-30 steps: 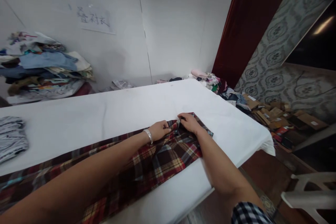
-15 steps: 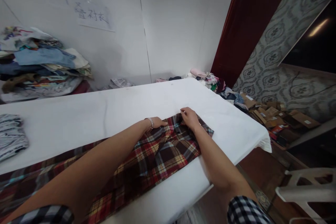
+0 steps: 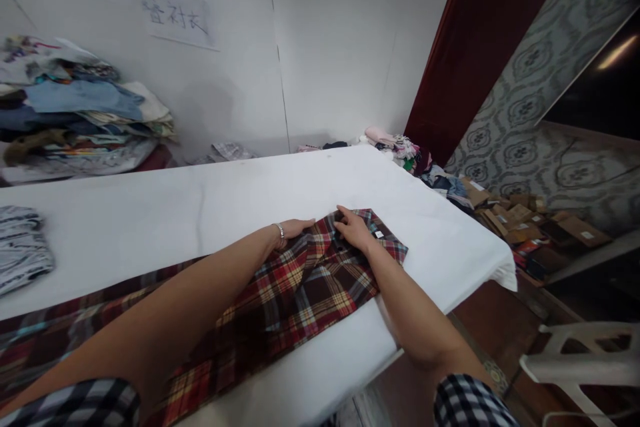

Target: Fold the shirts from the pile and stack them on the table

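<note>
A plaid shirt (image 3: 320, 280) in dark brown, red, yellow and pale blue stretches along the front of the white-covered table. My left hand (image 3: 295, 229), with a bracelet at the wrist, is closed on the shirt's far edge, its fingertips partly hidden by cloth. To the right, my right hand (image 3: 354, 229) grips a bunched part of the same edge, thumb and fingers bent around the fabric. Just beyond that wrist shows a small white label (image 3: 379, 235). The cloth between my hands is gathered in folds. My left forearm covers part of the shirt.
A folded grey-and-white patterned garment (image 3: 23, 247) rests at the table's left. Piled clothes (image 3: 85, 107) rise behind it. More clothes (image 3: 395, 147) and cardboard boxes (image 3: 520, 217) lie past the right side. A white plastic chair (image 3: 585, 357) stands lower right.
My right hand has shifted slightly left and down along the shirt's edge, uncovering the white label. My left hand has moved slightly with the cloth; the view has shifted a little.
</note>
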`<state>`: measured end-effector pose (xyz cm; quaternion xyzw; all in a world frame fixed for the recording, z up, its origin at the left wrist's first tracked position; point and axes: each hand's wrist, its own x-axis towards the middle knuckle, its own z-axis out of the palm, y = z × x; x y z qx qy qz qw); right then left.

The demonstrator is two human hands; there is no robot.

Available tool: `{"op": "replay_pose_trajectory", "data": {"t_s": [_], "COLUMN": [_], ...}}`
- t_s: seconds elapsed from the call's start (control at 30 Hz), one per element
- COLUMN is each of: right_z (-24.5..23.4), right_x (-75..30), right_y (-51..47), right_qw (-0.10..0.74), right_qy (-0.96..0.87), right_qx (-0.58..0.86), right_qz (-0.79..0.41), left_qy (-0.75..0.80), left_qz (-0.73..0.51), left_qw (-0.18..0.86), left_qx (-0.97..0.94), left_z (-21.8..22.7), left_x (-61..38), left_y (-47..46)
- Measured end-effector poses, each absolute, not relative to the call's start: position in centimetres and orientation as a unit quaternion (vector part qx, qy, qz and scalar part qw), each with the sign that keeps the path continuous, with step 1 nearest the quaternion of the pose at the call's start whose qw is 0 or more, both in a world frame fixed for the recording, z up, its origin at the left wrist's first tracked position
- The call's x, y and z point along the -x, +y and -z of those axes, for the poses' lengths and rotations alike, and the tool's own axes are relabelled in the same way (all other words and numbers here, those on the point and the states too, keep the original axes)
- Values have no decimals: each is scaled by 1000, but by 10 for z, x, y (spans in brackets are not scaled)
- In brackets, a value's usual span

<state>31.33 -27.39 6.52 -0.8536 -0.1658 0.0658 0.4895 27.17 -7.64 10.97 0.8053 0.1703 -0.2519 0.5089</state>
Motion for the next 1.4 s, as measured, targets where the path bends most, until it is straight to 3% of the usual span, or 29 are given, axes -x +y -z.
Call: {"op": "replay_pose_trajectory", "data": {"t_s": [0.13, 0.23, 0.37, 0.57, 0.7, 0.83, 0.93, 1.03, 1.2, 1.4], "right_z": [-70, -73, -75, -84, -92, -97, -95, -83, -66, -67], "right_x": [-304, -300, -301, -294, -286, -281, -280, -283, -290, -289], "right_y": [-270, -269, -272, -274, -273, -273, -271, -269, -268, -273], "right_qw": [570, 586, 520, 289, 199, 219, 261, 214, 149, 141], "right_qy": [-132, -129, -138, -176, -186, -221, -357, -468, -451, -433], "right_qx": [799, 785, 834, 940, 961, 947, 886, 856, 879, 887], "right_qz": [-140, -154, -123, -48, -44, 81, 139, 50, -49, -75], "left_qy": [132, 63, 51, 42, 33, 27, 25, 11, -73, 83], "left_qz": [294, 358, 280, 168, 154, 152, 148, 94, -25, -47], "left_qw": [581, 615, 478, 323, 263, 234, 214, 198, 99, 13], "left_qx": [-748, -700, -831, -930, -952, -960, -965, -976, -992, -995], "left_z": [-116, -115, -107, -103, -107, -120, -130, -131, -101, -62], "left_x": [-271, -271, -279, -286, -278, -267, -250, -216, -126, -34], "left_y": [-73, -70, -69, -78, -77, -59, -43, -28, 9, 69]}}
